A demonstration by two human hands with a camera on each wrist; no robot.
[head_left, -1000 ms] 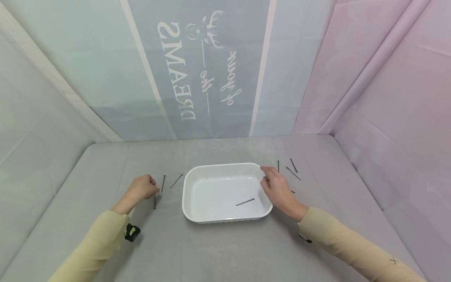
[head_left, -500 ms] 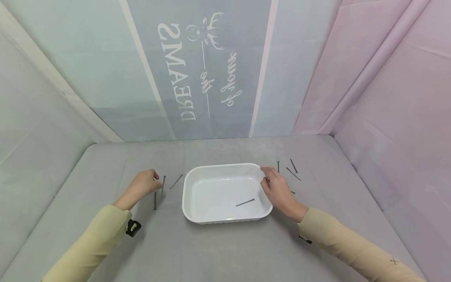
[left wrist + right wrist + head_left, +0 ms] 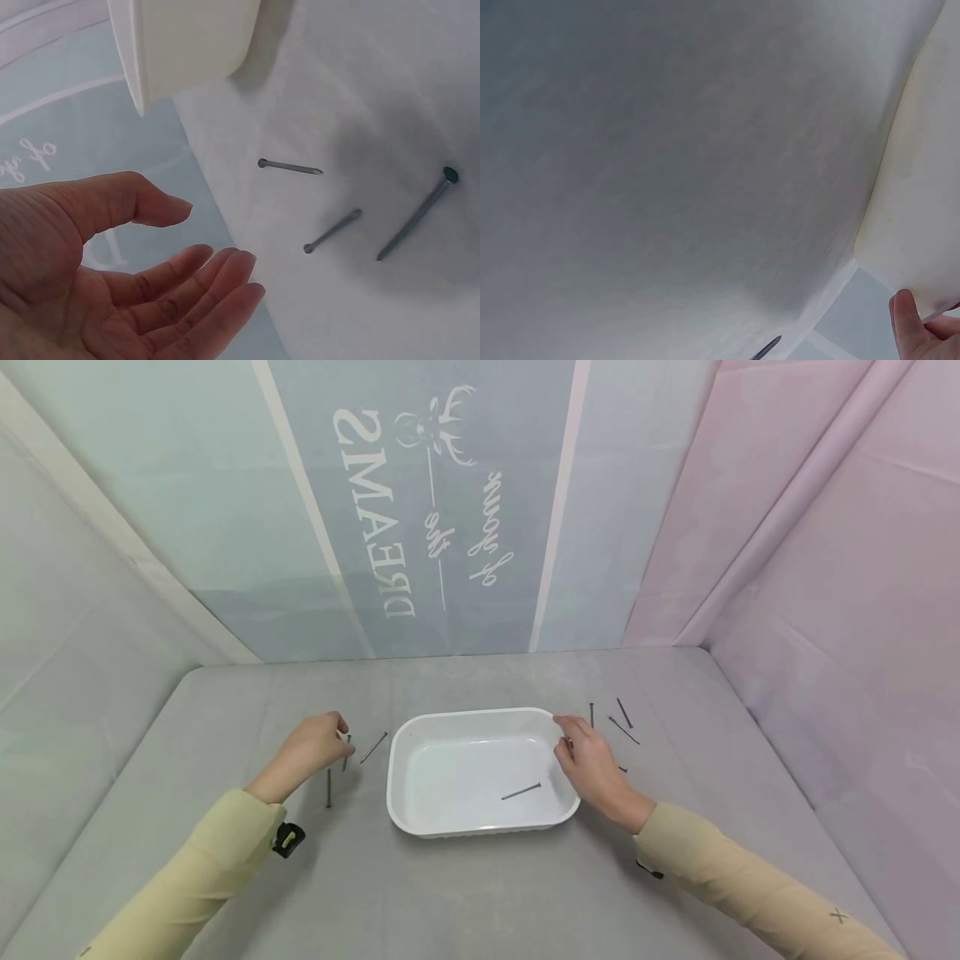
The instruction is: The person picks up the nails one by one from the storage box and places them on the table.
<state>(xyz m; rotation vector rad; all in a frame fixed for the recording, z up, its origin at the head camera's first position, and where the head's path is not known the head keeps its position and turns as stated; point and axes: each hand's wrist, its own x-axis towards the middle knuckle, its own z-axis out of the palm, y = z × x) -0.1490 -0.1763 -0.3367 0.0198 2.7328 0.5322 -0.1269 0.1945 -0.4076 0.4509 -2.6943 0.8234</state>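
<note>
My left hand (image 3: pixel 306 752) hovers over the nails left of the tray, thumb and fingers apart with nothing between them. Three nails lie there: one (image 3: pixel 328 788) nearer me, one partly hidden behind the fingertips (image 3: pixel 347 748), and one (image 3: pixel 373 747) beside the tray. The left wrist view shows all three, the largest-looking nail (image 3: pixel 416 215) at the right. With my right hand (image 3: pixel 598 772) I grip the right end of the white rectangular tray (image 3: pixel 450 777), fingers at its rim; the right wrist view shows fingers (image 3: pixel 906 319) against its wall. A single nail (image 3: pixel 521 792) lies inside.
Several more nails lie right of the tray, among them one at the far right (image 3: pixel 625 712) and a slanted one (image 3: pixel 624 730); another (image 3: pixel 623 768) is mostly hidden behind my right hand. Grey cloth (image 3: pixel 465 893) covers the table, with fabric walls at the back and sides.
My left hand has moved off the nearest nail, forward and to the right, and is now over the middle nail. The right hand and the tray stay in place.
</note>
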